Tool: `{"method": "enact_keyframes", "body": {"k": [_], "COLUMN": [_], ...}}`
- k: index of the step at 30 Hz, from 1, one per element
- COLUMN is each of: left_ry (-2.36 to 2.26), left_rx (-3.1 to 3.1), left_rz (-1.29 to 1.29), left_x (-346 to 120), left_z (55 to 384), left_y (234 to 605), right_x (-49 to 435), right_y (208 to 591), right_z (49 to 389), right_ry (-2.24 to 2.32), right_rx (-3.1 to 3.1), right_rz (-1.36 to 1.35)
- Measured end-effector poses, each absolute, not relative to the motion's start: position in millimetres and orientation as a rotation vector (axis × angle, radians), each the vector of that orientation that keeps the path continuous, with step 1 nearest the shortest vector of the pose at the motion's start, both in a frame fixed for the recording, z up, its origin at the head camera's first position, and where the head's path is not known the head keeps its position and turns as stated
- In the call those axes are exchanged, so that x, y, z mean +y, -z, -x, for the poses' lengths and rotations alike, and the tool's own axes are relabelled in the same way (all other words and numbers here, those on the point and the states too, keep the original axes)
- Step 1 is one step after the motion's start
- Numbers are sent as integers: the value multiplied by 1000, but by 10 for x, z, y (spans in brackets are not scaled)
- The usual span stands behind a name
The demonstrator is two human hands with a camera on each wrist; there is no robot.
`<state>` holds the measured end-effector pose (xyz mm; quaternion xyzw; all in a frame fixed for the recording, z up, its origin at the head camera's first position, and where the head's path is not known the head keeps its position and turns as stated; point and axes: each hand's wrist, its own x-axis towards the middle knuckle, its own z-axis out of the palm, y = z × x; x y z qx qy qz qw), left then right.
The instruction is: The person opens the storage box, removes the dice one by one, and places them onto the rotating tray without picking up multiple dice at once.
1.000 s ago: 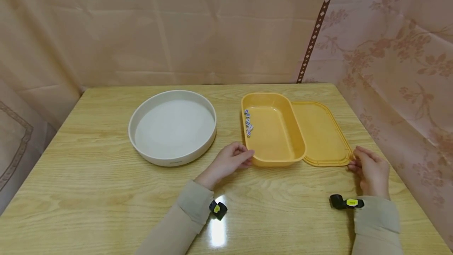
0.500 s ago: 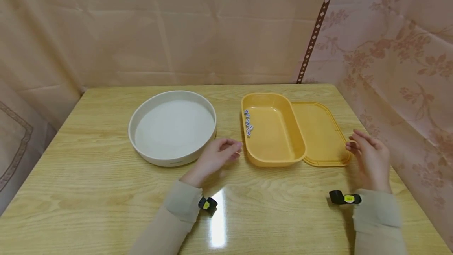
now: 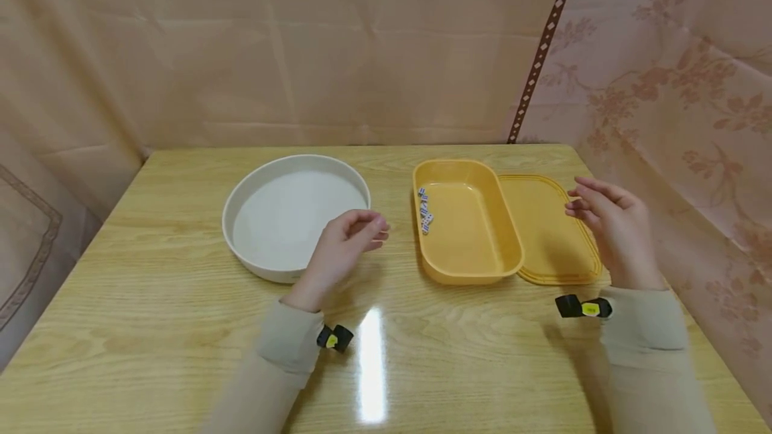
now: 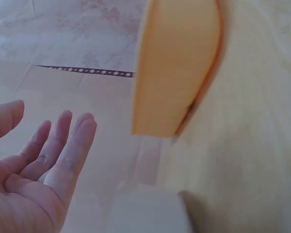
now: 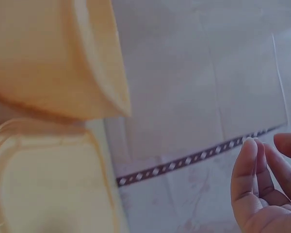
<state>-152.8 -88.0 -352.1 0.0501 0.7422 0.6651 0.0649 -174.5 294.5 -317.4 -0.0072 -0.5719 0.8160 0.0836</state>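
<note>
My left hand (image 3: 345, 246) hangs in the air over the near right rim of a round white tray (image 3: 283, 220), its relaxed fingers holding nothing. In the left wrist view the fingers (image 4: 70, 155) are spread apart from the thumb. My right hand (image 3: 621, 226) is raised over the right edge of a flat yellow lid (image 3: 543, 226), fingers loosely bent around nothing. Between the hands stands an open yellow box (image 3: 470, 233). Several small white dice (image 3: 425, 209) lie along its left inner wall.
The wooden table (image 3: 458, 353) carries the tray on the left, the box right of centre and the lid against the box's right side. Beige curtains (image 3: 326, 52) close off the back, and a flowered cloth (image 3: 693, 106) hangs along the right.
My left hand has left the box's near left corner and moved left and up toward the tray. My right hand has let go of the lid's corner and risen. Box, dice and tray stay put.
</note>
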Motion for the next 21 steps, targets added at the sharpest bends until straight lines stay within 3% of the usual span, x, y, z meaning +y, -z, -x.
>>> {"method": "enact_keyframes", "body": {"k": [21], "left_ry": [-2104], "left_rx": [2400], "left_rz": [-43], "left_x": [-1315], "left_z": [1487], "left_y": [3154], "right_x": [2574], "right_y": [2483], "right_z": [2090], "right_ry": [-2435], "right_rx": [-1757], "right_rz": [-82]}}
